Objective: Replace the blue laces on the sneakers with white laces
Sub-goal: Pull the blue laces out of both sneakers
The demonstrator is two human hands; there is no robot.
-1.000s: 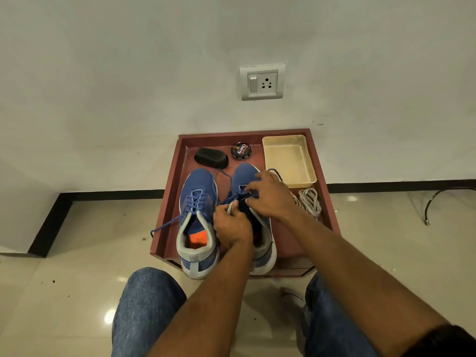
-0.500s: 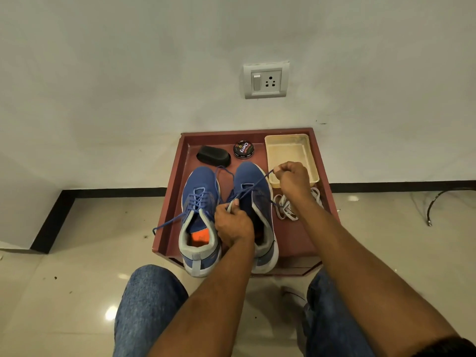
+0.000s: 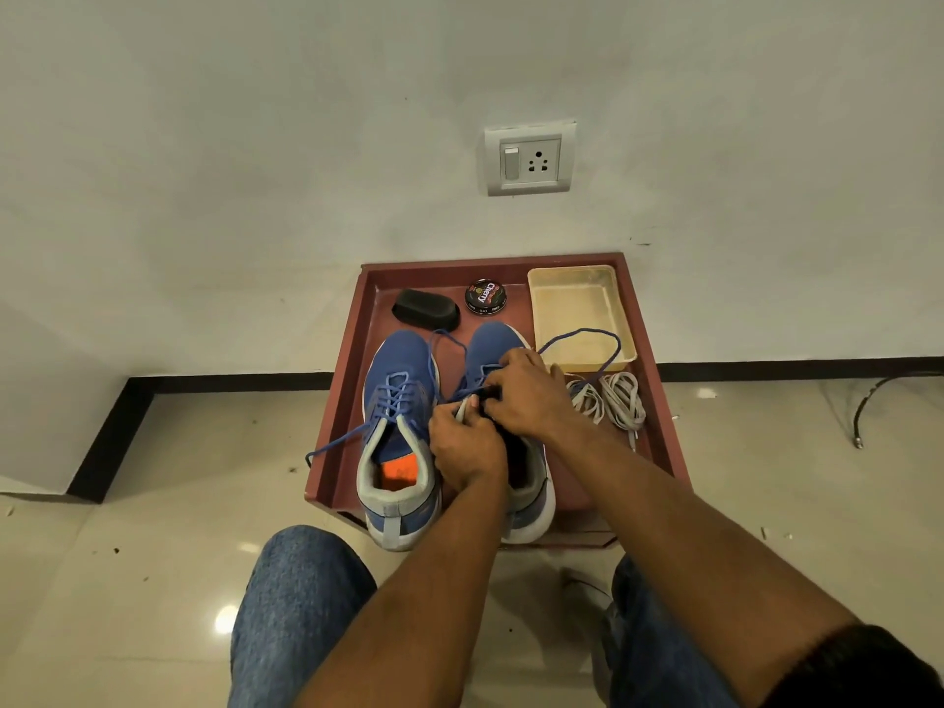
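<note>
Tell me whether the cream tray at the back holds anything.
Nearly empty: the cream tray shows bare floor, with only a loop of blue lace draped across its near edge.

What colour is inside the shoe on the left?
Bright orange insole inside the left sneaker, seen in the head view.

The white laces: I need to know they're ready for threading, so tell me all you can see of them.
The white laces lie loose on the floor of the red-brown tray, in two looped bundles side by side, flat and cord-like, greyish white. They sit right of the right sneaker, just in front of the cream plastic tub. Neither hand holds them; the right hand is close beside them.
</note>
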